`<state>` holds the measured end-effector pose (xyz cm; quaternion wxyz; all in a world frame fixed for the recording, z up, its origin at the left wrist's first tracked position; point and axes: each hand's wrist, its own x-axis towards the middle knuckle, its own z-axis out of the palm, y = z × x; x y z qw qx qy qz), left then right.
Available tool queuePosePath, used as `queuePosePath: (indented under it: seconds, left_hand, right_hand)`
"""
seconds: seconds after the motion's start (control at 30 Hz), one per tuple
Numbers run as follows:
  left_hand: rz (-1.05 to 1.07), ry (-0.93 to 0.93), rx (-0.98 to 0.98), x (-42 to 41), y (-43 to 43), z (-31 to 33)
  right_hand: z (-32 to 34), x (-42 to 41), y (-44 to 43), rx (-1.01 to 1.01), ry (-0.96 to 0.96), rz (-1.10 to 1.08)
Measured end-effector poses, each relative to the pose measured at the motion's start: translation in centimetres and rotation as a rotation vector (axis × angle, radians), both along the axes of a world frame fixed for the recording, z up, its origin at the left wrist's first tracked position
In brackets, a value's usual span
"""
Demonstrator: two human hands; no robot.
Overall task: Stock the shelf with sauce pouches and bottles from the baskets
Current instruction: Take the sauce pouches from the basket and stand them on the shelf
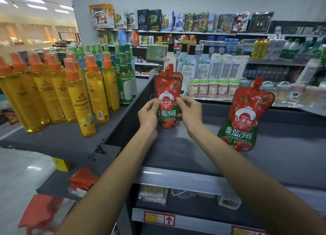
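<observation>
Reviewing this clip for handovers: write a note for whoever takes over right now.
The left hand and right hand each pinch a side of the held pouch of tomato sauce, upright near the left wall of the grey shelf; a second spout shows right behind it.
Done: another pouch stands further right on the shelf.
Left: let go, fill the row. Baskets not in view.

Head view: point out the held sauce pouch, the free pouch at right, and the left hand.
held pouch [168, 89]: head view, upper red panel.
free pouch [245, 115]: head view, white arc logo.
left hand [147, 114]: head view, its back.
</observation>
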<state>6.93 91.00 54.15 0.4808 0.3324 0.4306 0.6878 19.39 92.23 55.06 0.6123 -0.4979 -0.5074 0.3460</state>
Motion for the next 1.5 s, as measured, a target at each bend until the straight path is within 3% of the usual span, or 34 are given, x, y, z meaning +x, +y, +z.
queuePosePath:
  seconds: [0.27,0.53,0.73,0.93,1.03,1.13,1.23,1.5]
  left_hand:
    - [0.0,-0.034,-0.018,-0.3,-0.3,0.3]
    - [0.288,0.407,0.035,0.2,-4.7,0.5]
    - [-0.031,0.57,0.247,3.5,-7.9,0.5]
    - [-0.325,0.736,0.228,9.5,-7.1,0.7]
    - [-0.434,0.792,0.202,11.9,-6.2,0.4]
    - [-0.524,0.765,0.211,13.5,-5.5,-0.1]
    - [-0.534,0.769,0.251,14.1,-5.1,-0.4]
    - [-0.318,0.754,0.21,11.8,-5.4,0.1]
  right_hand:
    - [0.1,0.1,-0.2,-0.017,-0.006,0.02]
    - [0.3,1.9,-5.3,-0.014,-0.23,0.013]
    - [-0.4,7.2,-13.9,0.089,-0.312,0.059]
    - [-1.8,15.8,-18.0,0.083,-0.469,-0.357]
    - [-2.3,18.4,-16.4,-0.002,-0.501,-0.425]
    - [-2.8,19.2,-14.3,-0.11,-0.589,-0.287]
    - [-2.8,19.1,-12.4,-0.134,-0.493,-0.098]
    - [-2.0,16.8,-8.1,-0.065,-0.328,0.022]
